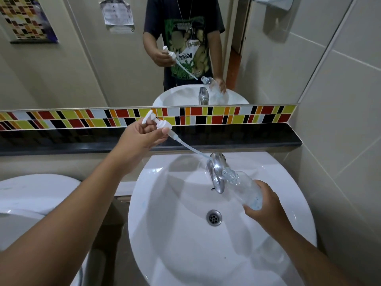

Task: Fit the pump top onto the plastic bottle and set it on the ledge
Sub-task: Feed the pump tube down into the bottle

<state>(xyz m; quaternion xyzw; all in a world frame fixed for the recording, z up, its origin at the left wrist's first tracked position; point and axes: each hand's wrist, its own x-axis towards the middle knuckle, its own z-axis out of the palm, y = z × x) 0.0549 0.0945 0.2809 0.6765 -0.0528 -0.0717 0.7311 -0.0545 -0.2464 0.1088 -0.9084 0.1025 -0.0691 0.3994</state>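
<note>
My left hand grips a white pump top in front of the tiled strip, its long clear dip tube slanting down to the right toward the tap. My right hand holds a clear plastic bottle by its base over the sink, tilted, its open threaded neck pointing up-left beside the tap. The tube's tip ends just left of the tap, apart from the bottle's neck. A little bluish liquid lies in the bottle's lower end. The black ledge runs behind the sink.
A chrome tap stands between tube tip and bottle neck. Below is a white sink with a drain. A second white basin is at the left. The mirror above reflects the person. Tiled wall at the right.
</note>
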